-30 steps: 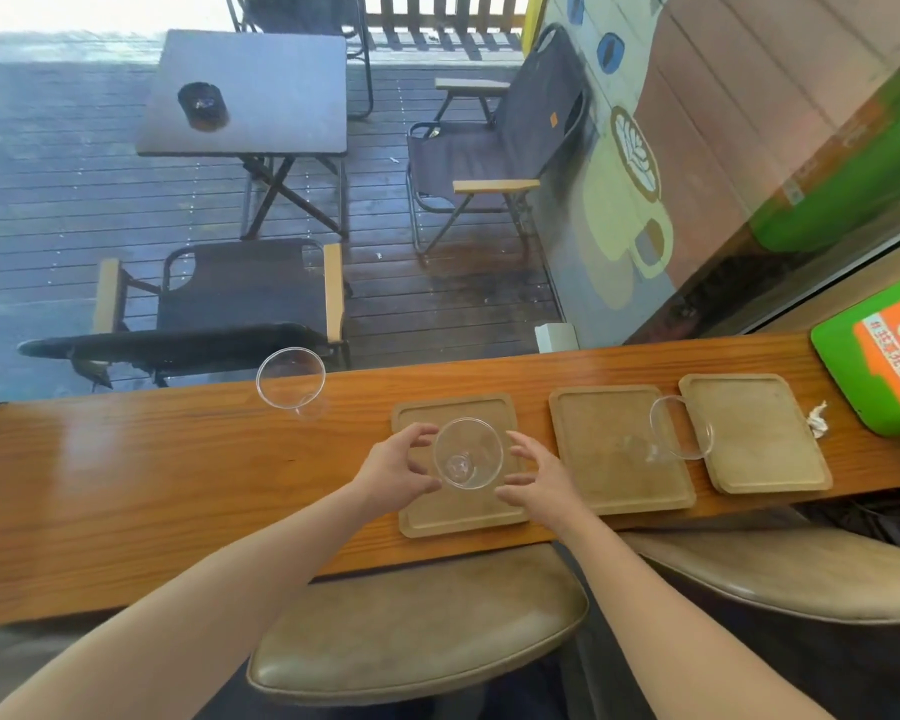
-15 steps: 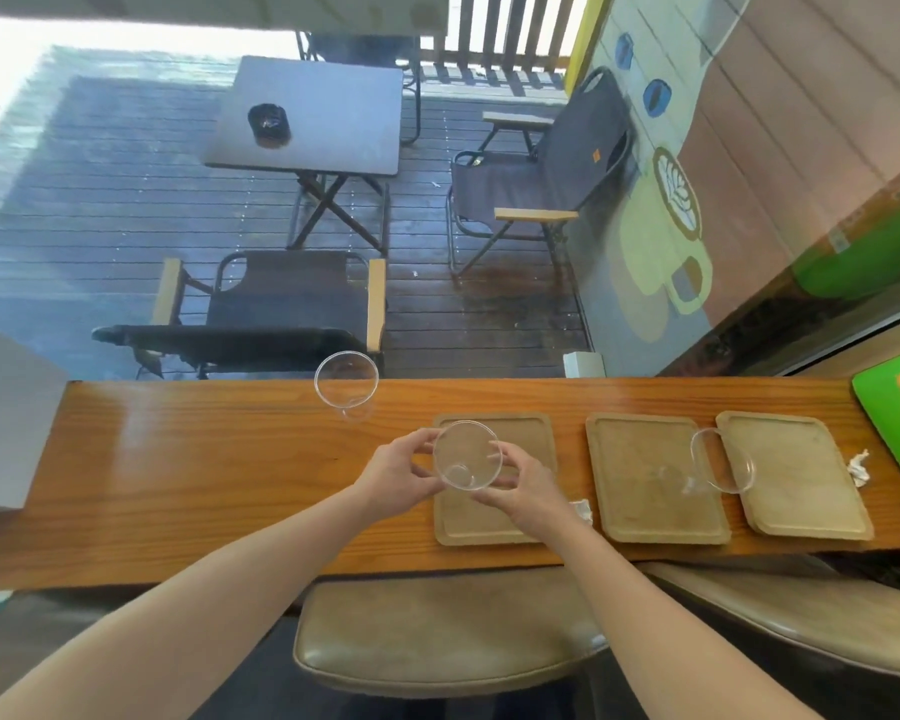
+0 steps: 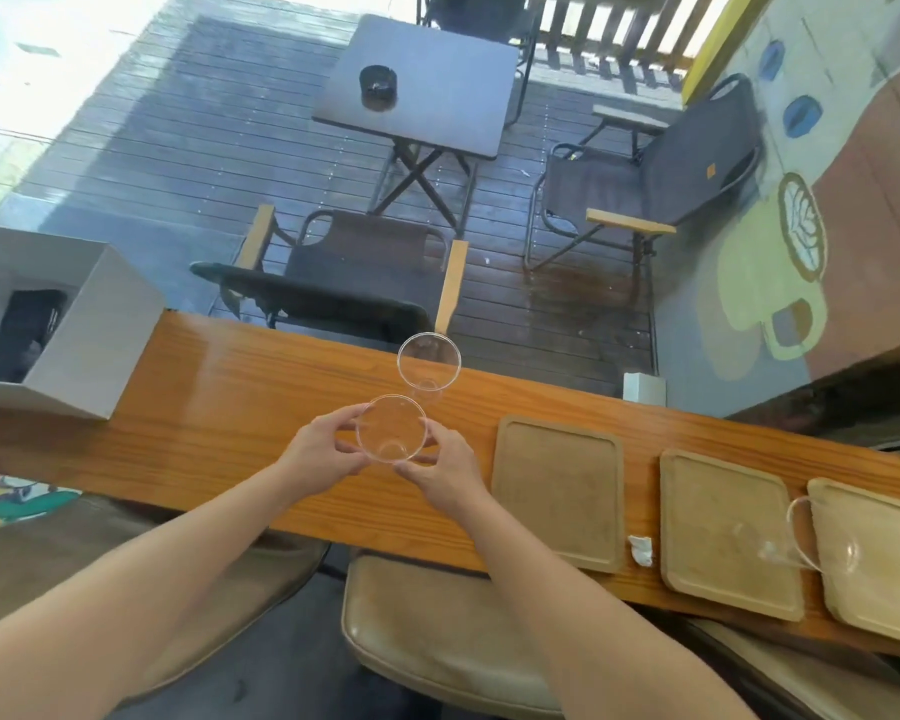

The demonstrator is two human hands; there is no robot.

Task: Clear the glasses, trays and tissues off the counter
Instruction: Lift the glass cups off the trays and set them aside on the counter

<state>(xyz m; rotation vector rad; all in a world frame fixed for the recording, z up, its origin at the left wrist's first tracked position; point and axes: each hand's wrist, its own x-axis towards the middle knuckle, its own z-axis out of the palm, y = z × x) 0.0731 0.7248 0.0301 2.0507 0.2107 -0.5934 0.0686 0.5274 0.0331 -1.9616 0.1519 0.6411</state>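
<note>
My left hand (image 3: 319, 449) and my right hand (image 3: 445, 472) together hold a clear glass (image 3: 391, 428) above the wooden counter (image 3: 219, 407). A second clear glass (image 3: 428, 362) stands just behind it at the counter's far edge. To the right lie three wooden trays: the nearest (image 3: 557, 491), the middle one (image 3: 726, 532) and the far one (image 3: 879, 558). A third glass (image 3: 822, 537) lies tipped across the middle and far trays. A crumpled white tissue (image 3: 640, 549) sits between the first two trays.
A white open box (image 3: 74, 324) with something dark inside stands at the counter's left end. Padded stools (image 3: 437, 636) sit under the counter's near edge. Beyond the window are folding chairs (image 3: 354, 272) and a dark table (image 3: 417, 80).
Both hands have lifted the glass off the nearest tray and carried it left, close to the second glass. The view has swung left and the white box has come into sight.
</note>
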